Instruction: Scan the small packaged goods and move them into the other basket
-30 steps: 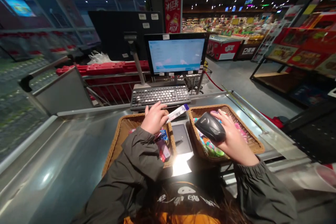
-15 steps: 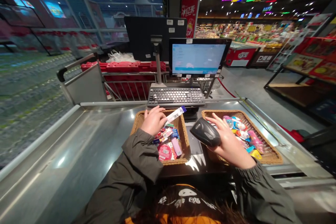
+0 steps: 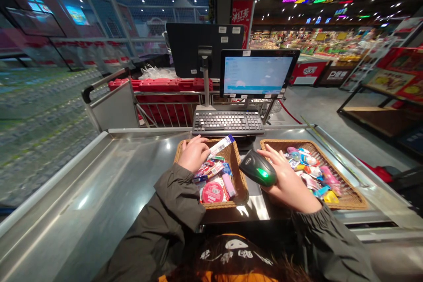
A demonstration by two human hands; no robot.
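My left hand (image 3: 194, 153) is closed on a slim white packet with a blue end (image 3: 220, 145), held over the left wicker basket (image 3: 240, 174) of small packaged goods. My right hand (image 3: 287, 179) grips a black handheld barcode scanner (image 3: 258, 168), whose green light is lit; it points left toward the packet. The scanner hangs between the two baskets. The right wicker basket (image 3: 350, 193) holds several colourful small packets.
A keyboard (image 3: 228, 122) and a lit monitor (image 3: 257, 74) stand beyond the baskets on the steel checkout counter (image 3: 99, 194). Red shopping baskets and a metal rail lie behind. Store shelves and a floor aisle run to the right.
The view has swung left, so the hands and baskets sit further right in frame. The scanner's green light has come on. Both hands keep their grips.
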